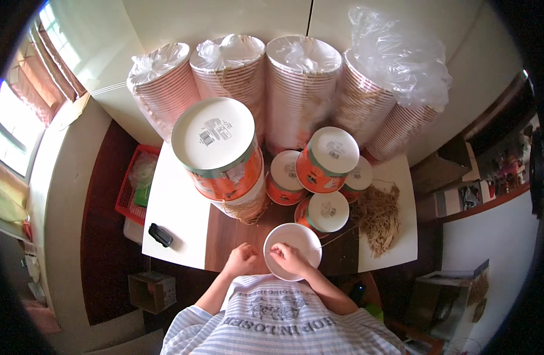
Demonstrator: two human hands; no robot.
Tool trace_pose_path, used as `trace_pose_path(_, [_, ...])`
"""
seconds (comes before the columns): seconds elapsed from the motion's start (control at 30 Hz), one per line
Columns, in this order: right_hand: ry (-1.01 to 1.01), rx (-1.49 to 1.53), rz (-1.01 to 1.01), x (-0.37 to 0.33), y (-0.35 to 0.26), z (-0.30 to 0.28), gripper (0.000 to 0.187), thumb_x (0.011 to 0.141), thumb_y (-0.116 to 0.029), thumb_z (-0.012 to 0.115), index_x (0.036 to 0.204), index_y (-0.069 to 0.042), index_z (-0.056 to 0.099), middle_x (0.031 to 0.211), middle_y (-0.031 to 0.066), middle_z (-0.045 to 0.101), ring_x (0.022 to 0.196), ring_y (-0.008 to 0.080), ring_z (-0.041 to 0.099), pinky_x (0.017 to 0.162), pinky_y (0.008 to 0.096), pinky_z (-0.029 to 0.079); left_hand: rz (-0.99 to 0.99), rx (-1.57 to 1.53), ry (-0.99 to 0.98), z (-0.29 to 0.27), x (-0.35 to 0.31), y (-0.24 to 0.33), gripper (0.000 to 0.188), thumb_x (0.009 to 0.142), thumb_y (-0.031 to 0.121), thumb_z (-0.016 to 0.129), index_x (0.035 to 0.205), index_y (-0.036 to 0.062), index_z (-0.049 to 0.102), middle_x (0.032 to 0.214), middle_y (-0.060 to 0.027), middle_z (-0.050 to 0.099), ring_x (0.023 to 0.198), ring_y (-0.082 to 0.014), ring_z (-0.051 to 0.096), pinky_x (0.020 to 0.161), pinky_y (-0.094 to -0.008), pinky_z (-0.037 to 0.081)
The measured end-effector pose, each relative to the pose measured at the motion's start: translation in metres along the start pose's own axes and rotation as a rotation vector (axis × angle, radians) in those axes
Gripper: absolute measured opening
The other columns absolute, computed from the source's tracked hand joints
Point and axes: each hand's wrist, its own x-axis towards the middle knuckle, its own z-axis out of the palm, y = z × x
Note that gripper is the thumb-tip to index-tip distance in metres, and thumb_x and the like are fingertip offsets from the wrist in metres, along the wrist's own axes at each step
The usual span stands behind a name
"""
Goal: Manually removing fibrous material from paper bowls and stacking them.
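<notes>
A white round paper tub (308, 235) sits at the table's front edge, its open mouth facing me. My right hand (288, 259) is over its mouth with the fingers pinched together, and a thin straw-coloured strand (331, 240) runs from beside that hand off to the right. Just left of the rim is my left hand (242, 259), its fingers curled closed; what they hold, if anything, is too small to make out. Close beyond the tub, a small orange tub (328, 211) stands upside down. At the right, a tangled bundle of raffia (381, 218) lies on the table.
Upside-down large orange tubs (214, 135) form a stack at centre left. More small orange tubs (336, 151) are piled beside it. Tall nested stacks of paper tubs (303, 89) in clear plastic line the back. A small black object (160, 235) lies at left, near a red basket (129, 188).
</notes>
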Motion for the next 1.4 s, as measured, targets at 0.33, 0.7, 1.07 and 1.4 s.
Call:
trace_pose_path(0.33, [-0.287, -0.341, -0.001, -0.005, -0.024, -0.033, 0.020, 0.079, -0.022, 0.053, 0.088, -0.004, 0.054, 0.085, 0.0148, 0.060, 0.078, 0.0303, 0.059, 0.067, 0.0398, 0.046, -0.027, -1.081, -0.333, -0.032, 0.003, 0.017, 0.007, 0.076, 0.002, 0.046, 0.077, 0.0028, 0.053, 0.090, -0.0105, 0.059, 0.092, -0.0197, 0.055, 0.082, -0.0307, 0.040])
trace_pose_path(0.7, [-0.133, 0.037, -0.123, 0.004, -0.054, -0.040, 0.009, 0.078, -0.005, 0.049, 0.087, -0.004, 0.046, 0.078, 0.0134, 0.057, 0.072, 0.0288, 0.058, 0.061, 0.0351, 0.045, -0.052, -0.510, -0.245, 0.003, 0.013, 0.032, 0.016, 0.080, 0.004, 0.057, 0.095, -0.0019, 0.053, 0.087, -0.0029, 0.057, 0.083, -0.0081, 0.053, 0.075, -0.0220, 0.044])
trace_pose_path(1.07, [-0.164, 0.168, -0.165, 0.009, -0.053, -0.043, 0.015, 0.075, 0.003, 0.043, 0.081, -0.002, 0.056, 0.077, 0.0074, 0.058, 0.073, 0.0182, 0.056, 0.063, 0.0282, 0.043, -0.020, -0.271, -0.168, 0.009, 0.015, 0.035, 0.018, 0.078, 0.009, 0.061, 0.092, -0.0008, 0.055, 0.081, -0.0016, 0.057, 0.074, -0.0064, 0.052, 0.066, -0.0214, 0.045])
trace_pose_path(1.4, [-0.075, 0.034, -0.294, 0.015, -0.044, -0.042, 0.014, 0.074, 0.001, 0.047, 0.084, -0.003, 0.057, 0.086, 0.0093, 0.058, 0.078, 0.0225, 0.057, 0.068, 0.0311, 0.045, -0.073, -0.228, -0.166, 0.008, 0.015, 0.031, 0.016, 0.079, 0.007, 0.059, 0.092, -0.0017, 0.055, 0.084, -0.0030, 0.059, 0.077, -0.0077, 0.053, 0.068, -0.0219, 0.045])
